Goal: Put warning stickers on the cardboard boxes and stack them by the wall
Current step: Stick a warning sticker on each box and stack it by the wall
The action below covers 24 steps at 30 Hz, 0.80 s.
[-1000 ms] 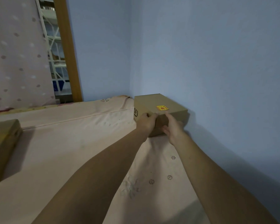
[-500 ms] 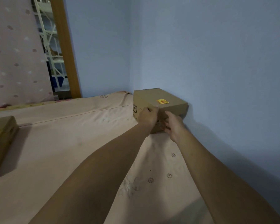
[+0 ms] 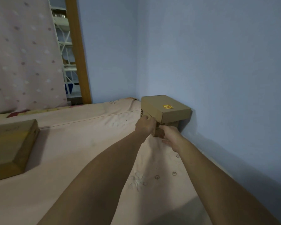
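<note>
Box point(image 3: 162, 109) with sticker point(image 3: 167, 106) now snug against wall point(image 3: 217, 78); left hand point(image 3: 145, 125) grips corner, right hand point(image 3: 170, 135) grip unclear. Placement looks done.

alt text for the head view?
The left hand and right hand grip the front of a cardboard box bearing a yellow sticker, in the corner against the blue wall on a pink bedsheet. A second box lies at left.

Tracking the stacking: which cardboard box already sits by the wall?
The box in the corner against the blue wall, with a yellow sticker on top. The flat box lies apart, on the bed's left side.
</note>
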Each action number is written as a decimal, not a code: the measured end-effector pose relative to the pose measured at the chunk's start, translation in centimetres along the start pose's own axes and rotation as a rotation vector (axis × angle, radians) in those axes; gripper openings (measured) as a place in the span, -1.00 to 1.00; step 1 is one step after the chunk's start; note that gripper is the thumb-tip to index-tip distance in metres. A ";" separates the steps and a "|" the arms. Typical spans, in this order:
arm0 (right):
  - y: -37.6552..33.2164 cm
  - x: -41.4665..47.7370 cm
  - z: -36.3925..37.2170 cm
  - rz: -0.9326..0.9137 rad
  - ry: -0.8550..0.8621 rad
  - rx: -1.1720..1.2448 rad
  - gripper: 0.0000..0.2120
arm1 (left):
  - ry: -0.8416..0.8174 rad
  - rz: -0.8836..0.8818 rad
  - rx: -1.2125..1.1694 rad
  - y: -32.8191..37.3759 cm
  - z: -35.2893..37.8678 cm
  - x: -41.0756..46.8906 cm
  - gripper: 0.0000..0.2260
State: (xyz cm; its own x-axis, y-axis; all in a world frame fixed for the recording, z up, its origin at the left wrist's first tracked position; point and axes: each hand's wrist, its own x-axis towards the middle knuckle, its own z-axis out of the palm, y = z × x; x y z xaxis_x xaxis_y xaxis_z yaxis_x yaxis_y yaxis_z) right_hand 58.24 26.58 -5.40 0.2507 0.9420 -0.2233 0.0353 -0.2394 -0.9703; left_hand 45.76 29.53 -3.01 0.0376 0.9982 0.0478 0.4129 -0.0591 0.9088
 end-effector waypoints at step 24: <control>-5.2 -17.1 27.4 -0.500 -0.367 -0.952 -0.37 | 0.378 -0.180 0.890 -13.6 -38.9 -18.5 -0.59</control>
State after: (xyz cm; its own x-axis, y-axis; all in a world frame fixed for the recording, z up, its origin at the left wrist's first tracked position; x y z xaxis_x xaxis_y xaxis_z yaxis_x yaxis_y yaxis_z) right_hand 27.29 18.15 0.89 -0.2911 0.9567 0.0034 0.8120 0.2490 -0.5278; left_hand 4.00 12.46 -0.14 -0.3226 0.9230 0.2099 0.9245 0.2597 0.2788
